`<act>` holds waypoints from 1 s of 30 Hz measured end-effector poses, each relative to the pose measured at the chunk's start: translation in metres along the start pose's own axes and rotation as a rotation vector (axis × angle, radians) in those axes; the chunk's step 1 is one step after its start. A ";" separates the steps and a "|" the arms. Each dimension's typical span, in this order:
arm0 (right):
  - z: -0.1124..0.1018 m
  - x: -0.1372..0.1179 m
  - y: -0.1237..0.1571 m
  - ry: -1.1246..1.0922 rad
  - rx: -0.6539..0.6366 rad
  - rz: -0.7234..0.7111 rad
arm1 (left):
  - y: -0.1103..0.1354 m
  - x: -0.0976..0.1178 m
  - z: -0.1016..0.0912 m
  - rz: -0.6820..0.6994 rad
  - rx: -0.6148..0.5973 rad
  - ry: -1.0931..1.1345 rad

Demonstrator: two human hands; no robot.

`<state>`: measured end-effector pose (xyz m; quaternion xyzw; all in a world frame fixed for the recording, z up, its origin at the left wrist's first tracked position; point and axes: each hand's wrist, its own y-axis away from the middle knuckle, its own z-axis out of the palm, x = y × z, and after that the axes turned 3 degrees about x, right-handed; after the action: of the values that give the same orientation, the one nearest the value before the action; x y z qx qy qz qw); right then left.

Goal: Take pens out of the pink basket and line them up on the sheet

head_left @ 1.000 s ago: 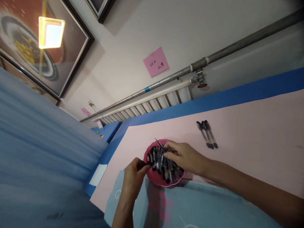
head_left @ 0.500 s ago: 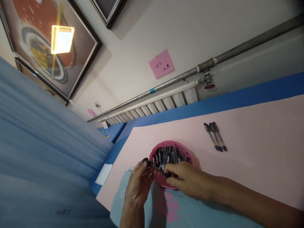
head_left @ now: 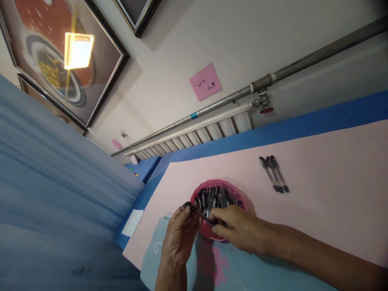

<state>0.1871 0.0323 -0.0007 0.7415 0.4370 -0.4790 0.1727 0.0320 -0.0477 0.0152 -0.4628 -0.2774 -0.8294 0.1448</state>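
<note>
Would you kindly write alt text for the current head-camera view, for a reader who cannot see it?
Left hand holds a small dark object, right hand a slim dark item, at a pink bowl of pens; three more pens lie side by side on a pale pink sheet.

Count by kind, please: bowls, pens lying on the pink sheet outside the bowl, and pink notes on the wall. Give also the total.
Bowl: 1
Loose pens: 3
Pink notes: 2
Total: 6

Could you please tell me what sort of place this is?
Perhaps a restaurant or dining room: a framed food picture hangs on the wall, though the table holds a pink basket of pens.
</note>
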 end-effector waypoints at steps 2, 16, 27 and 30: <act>0.000 0.000 0.000 -0.014 0.010 0.007 | 0.002 -0.002 0.003 0.020 -0.012 -0.033; 0.006 0.006 -0.006 -0.277 0.105 0.205 | 0.008 -0.021 0.018 0.061 -0.069 -0.176; -0.001 0.008 -0.010 -0.332 0.135 0.233 | 0.004 -0.027 0.017 0.087 -0.082 -0.250; -0.015 0.013 -0.012 -0.253 0.247 0.207 | -0.001 -0.025 0.011 0.190 -0.026 -0.399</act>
<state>0.1875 0.0555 -0.0030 0.7318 0.2713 -0.5981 0.1821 0.0524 -0.0410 -0.0014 -0.6437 -0.2452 -0.7074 0.1586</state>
